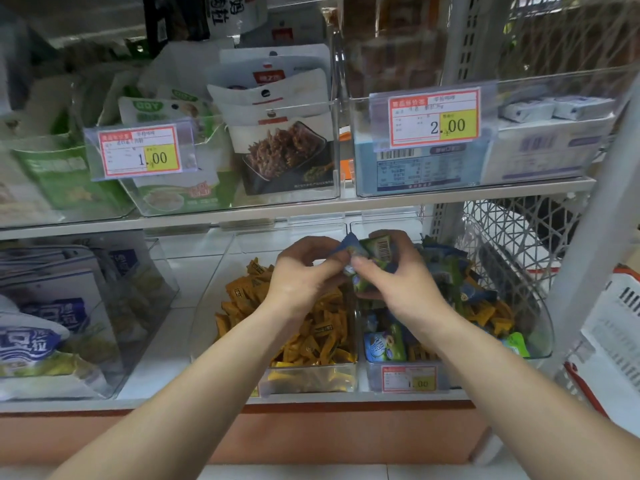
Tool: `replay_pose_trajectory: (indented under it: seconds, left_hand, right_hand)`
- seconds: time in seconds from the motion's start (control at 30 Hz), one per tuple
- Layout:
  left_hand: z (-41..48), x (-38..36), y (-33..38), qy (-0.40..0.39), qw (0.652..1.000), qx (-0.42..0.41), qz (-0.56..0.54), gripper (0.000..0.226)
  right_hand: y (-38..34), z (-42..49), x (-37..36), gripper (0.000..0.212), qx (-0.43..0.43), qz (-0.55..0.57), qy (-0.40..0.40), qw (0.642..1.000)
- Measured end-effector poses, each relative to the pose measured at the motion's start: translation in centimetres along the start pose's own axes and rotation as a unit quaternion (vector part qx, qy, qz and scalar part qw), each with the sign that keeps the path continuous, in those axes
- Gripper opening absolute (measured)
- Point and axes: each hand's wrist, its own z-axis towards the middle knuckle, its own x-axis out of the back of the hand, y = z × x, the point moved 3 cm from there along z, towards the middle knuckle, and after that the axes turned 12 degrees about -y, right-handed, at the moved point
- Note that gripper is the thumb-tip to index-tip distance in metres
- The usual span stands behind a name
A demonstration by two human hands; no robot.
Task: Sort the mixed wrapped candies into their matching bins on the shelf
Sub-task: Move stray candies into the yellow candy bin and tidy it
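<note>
Two clear bins stand side by side on the lower shelf. The left bin (311,384) is full of orange wrapped candies (322,337). The right bin (540,337) holds a mix of green, blue and orange candies (384,346). Both hands meet above the wall between the bins. My left hand (304,271) pinches a blue wrapped candy (349,245). My right hand (398,271) grips a bunch of green and blue candies (379,251), one with its barcode facing me.
The upper shelf carries clear bins of snack packets (284,157) and boxes (540,154), with price tags (434,116) on the fronts. Blue and white bags (52,320) fill a bin at the lower left. A white wire basket (512,237) and a red-rimmed basket (620,341) stand at the right.
</note>
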Motion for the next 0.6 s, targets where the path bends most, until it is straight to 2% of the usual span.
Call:
replay_pose_trajectory:
  seconds: [0.07, 0.13, 0.17, 0.23, 0.33, 0.43, 0.6]
  left_hand:
    - [0.4, 0.7, -0.1, -0.030, 0.999, -0.003, 0.040, 0.013]
    - [1.3, 2.7, -0.3, -0.008, 0.987, -0.002, 0.161, 0.010]
    - [1.8, 4.1, -0.4, 0.022, 0.972, 0.003, 0.236, 0.009]
    - [2.7, 7.2, -1.0, 0.075, 0.924, 0.038, 0.373, 0.008]
    - [4.0, 10.6, -2.9, 0.065, 0.870, 0.103, 0.477, 0.015]
    - [6.2, 11.4, -4.3, 0.010, 0.838, 0.119, 0.533, 0.024]
    - [10.3, 9.9, -6.2, -0.072, 0.781, 0.148, 0.602, 0.036]
  right_hand:
    - [-0.1, 0.3, 1.1, 0.023, 0.010, -0.025, 0.024, 0.999]
    - [-0.4, 0.7, 2.6, 0.023, 0.045, -0.122, 0.068, 0.989]
    - [-0.4, 0.8, 3.5, 0.024, 0.065, -0.209, 0.090, 0.972]
    - [0.5, 1.2, 5.1, 0.033, 0.075, -0.387, 0.103, 0.913]
    - [3.3, 2.0, 6.2, 0.044, -0.047, -0.532, 0.017, 0.845]
    - [5.4, 2.6, 6.0, 0.060, -0.118, -0.593, -0.065, 0.794]
    - [6.6, 3.0, 5.5, 0.072, -0.145, -0.588, -0.073, 0.792]
